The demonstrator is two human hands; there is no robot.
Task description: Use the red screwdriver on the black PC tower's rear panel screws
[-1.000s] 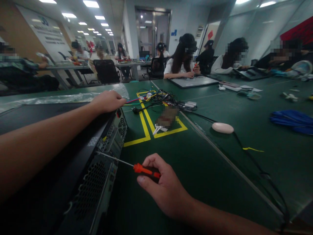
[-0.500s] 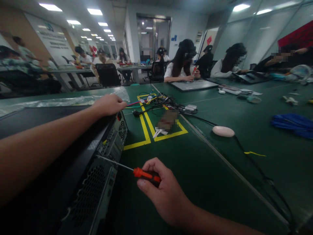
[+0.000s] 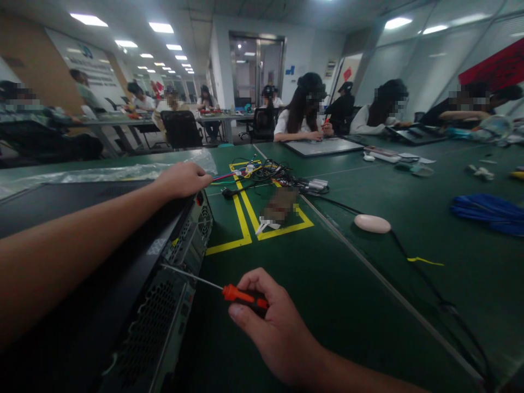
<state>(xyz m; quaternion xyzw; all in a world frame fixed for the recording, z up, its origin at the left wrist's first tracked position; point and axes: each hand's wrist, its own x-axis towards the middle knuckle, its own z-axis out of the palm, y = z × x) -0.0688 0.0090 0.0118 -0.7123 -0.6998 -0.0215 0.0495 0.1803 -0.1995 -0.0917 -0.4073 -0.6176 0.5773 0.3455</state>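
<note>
gripping a screwdriver (image 3: 235,290), right hand (image 3: 278,327) overhangs green table (image 3: 368,284); left hand (image 3: 182,180) flat on computer case (image 3: 123,262).

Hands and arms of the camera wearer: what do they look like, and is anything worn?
Both are bare. The left hand and right hand wear no gloves, and no ring, watch or bracelet shows. The left forearm and right forearm have no sleeve in view. The right thumbnail is short.
</note>
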